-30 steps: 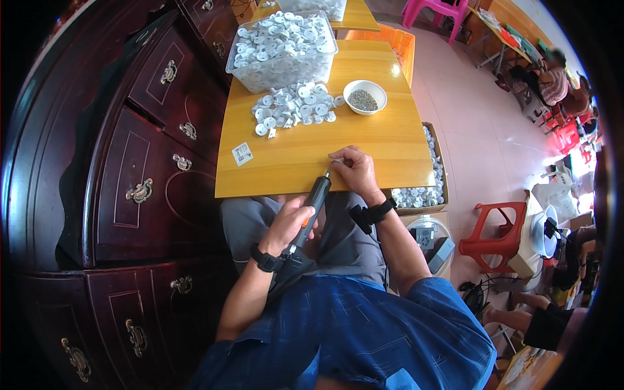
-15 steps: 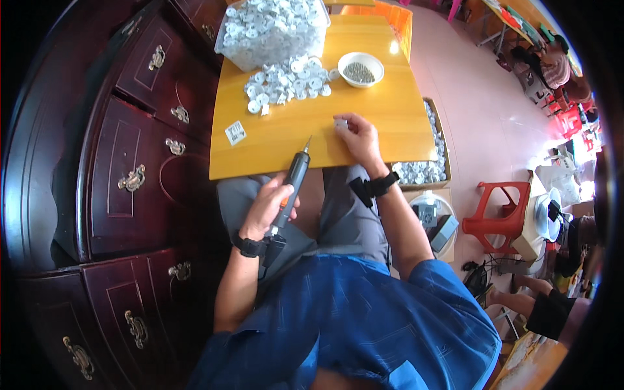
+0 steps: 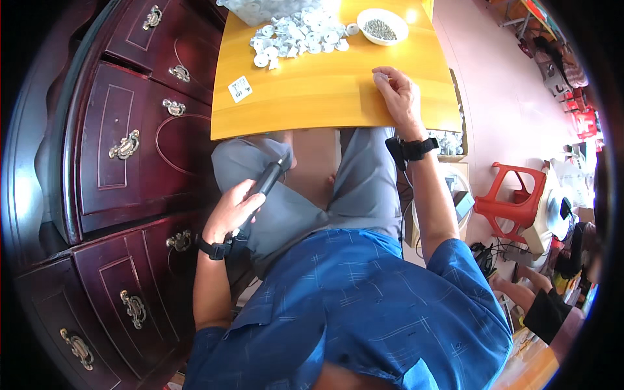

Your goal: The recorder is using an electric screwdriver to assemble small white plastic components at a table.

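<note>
My left hand (image 3: 233, 209) is wrapped round a black electric screwdriver (image 3: 269, 177), held over my left thigh below the table edge. Its tip points up and away to the right. On the right side of the yellow table (image 3: 312, 107), my right hand (image 3: 400, 99) is closed in a pinch. A small white plastic part (image 3: 380, 77) barely shows at its fingertips, mostly hidden by them. Beyond my hands lies a heap of similar white round parts (image 3: 302, 32). Right of the heap stands a white bowl (image 3: 400, 30) of small metal screws.
A clear plastic bin (image 3: 257, 12) of parts stands at the far table edge. A printed white label (image 3: 240, 89) lies at the left. Dark wooden drawers (image 3: 107, 149) flank my left side. A red stool (image 3: 510, 195) stands on the floor at right.
My left hand has drawn the screwdriver down and left, off the table edge to above my thigh. My right hand stays in a pinch over the table. The view has shifted.
</note>
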The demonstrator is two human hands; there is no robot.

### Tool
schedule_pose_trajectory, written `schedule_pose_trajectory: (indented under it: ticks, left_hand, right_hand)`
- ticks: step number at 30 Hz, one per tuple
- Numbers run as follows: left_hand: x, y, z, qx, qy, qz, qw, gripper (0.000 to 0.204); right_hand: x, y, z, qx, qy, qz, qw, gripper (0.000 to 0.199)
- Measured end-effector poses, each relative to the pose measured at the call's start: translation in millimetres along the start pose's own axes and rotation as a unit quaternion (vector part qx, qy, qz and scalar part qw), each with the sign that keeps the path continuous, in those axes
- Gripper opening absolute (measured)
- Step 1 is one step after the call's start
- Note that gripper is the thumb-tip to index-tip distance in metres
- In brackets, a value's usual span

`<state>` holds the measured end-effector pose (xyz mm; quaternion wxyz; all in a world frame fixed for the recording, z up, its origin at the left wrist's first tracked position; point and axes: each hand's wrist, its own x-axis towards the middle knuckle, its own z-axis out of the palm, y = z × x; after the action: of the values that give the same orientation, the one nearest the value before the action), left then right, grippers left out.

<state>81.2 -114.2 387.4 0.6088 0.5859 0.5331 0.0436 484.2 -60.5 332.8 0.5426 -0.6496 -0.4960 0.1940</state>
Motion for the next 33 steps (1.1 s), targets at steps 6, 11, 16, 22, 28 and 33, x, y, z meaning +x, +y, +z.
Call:
schedule_pose_trajectory:
  ticks: [6,11,16,22,28,33]
  left_hand:
    - [16,4,0,0.247,0.026,-0.037,0.968,0.041]
    - [44,6,-1,0.397,0.019,0.002,0.918,0.039]
    - [75,13,0,0.444,-0.051,-0.047,0.893,0.039]
    - [115,1,-6,0.484,-0.114,-0.067,0.865,0.040]
    - [159,-33,0,0.499,-0.156,-0.059,0.850,0.039]
    - [190,-92,28,0.466,-0.173,0.052,0.866,0.056]
  right_hand:
    - [-2,3,0,0.010,0.011,0.004,1.000,0.017]
    - [-1,13,0,0.033,0.009,-0.020,0.999,0.016]
    - [-3,23,1,0.101,0.002,0.002,0.995,0.013]
    - [-7,15,-2,0.159,-0.040,0.051,0.985,0.010]
    - [-10,4,-5,0.149,-0.029,0.083,0.985,0.014]
    - [-10,-4,-8,0.096,-0.012,0.087,0.991,0.014]
